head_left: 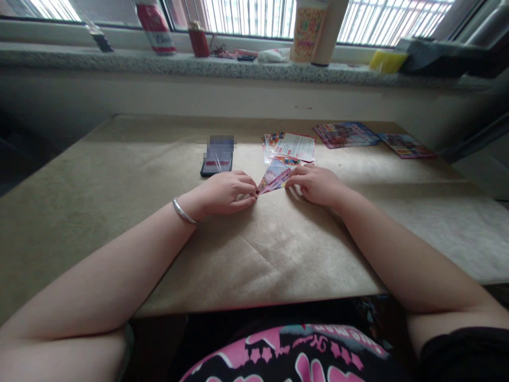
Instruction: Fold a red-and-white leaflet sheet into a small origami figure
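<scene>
Between my hands lies a colourful printed sheet of paper (274, 178) on the table, with a slanting edge like a fold. My left hand (234, 193), a silver bangle at its wrist, pinches the sheet's left corner with fingers closed. On the right part of the same sheet, my right hand (316, 184) has its fingers curled and pressed on the edge; some fingertips are hidden. Just beyond the sheet is a loose pile of printed papers (296, 147), the top one mostly white with text. A dark phone (217, 156) rests beyond my left hand.
At the back right lie a stack of colourful leaflets (345, 135) and another small stack (406, 145). A cloth-like beige cover spans the table (119, 175). The windowsill (222, 66) holds a red can (156, 29), a red holder (199, 42), a patterned cup (307, 32) and a yellow item (388, 61).
</scene>
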`<state>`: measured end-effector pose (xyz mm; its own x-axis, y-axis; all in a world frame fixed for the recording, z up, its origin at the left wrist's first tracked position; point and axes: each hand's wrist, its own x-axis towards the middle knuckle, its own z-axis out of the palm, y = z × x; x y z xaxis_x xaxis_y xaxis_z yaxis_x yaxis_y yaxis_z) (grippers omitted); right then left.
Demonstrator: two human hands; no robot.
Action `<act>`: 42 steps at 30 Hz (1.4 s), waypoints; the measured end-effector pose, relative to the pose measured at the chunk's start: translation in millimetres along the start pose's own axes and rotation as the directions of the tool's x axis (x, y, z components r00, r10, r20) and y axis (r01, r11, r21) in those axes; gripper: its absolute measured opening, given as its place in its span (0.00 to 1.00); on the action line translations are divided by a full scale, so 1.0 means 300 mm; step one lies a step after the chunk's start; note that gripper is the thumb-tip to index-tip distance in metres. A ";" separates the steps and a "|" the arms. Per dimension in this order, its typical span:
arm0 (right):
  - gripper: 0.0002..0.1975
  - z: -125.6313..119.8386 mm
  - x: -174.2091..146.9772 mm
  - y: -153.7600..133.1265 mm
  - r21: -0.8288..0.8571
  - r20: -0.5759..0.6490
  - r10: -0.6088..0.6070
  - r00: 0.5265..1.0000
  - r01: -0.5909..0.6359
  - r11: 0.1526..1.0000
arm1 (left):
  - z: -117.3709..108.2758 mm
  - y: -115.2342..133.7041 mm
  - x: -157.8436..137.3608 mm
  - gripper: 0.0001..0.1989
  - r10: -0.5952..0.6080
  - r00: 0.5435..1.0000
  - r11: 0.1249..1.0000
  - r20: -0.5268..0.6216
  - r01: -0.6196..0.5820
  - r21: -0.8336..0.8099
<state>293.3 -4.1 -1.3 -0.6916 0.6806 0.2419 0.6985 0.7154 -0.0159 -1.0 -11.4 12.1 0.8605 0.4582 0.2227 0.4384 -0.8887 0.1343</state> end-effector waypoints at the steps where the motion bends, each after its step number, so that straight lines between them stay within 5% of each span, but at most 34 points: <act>1: 0.22 0.000 -0.003 0.007 0.003 0.001 0.007 1.000 -0.007 1.000 | -0.001 -0.002 -0.002 0.14 0.000 1.000 1.000 0.003 0.000 -0.005; 35: 0.17 -0.042 -0.054 0.115 -0.054 0.068 0.179 0.982 -0.175 0.983 | 0.013 -0.026 -0.016 0.15 -0.062 0.997 0.995 -0.039 0.059 -0.078; 42: 0.12 -0.011 -0.026 0.008 -0.049 -0.169 0.333 0.928 -0.346 0.937 | 0.035 -0.037 -0.016 0.16 -0.158 0.986 0.985 -0.059 0.154 -0.073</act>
<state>300.9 -8.2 -0.1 -0.3776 0.8429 0.3833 0.9026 0.4275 -0.0511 -7.1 -4.0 -0.7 0.7636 0.5932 0.2551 0.5453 -0.8039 0.2372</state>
